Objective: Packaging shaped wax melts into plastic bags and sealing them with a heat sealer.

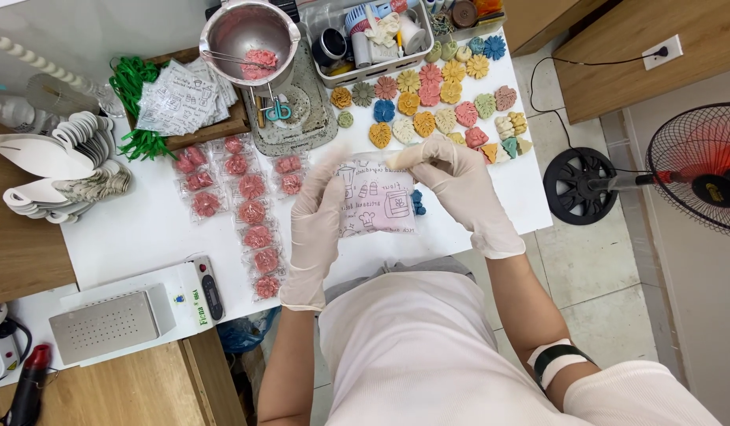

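Both my hands wear pale latex gloves. My left hand and my right hand hold a small clear printed plastic bag between them, above the white table. A pink piece shows inside the bag. A blue flower-shaped piece lies just behind the bag's right edge. To the left lie several bagged pink flower pieces in rows. Beyond the bag, many coloured flower and leaf pieces are spread on the table.
A metal bowl with pink pieces sits on a scale at the back. A stack of printed bags rests on a wooden tray. A heat sealer stands front left. White shapes lie left. A fan stands on the floor right.
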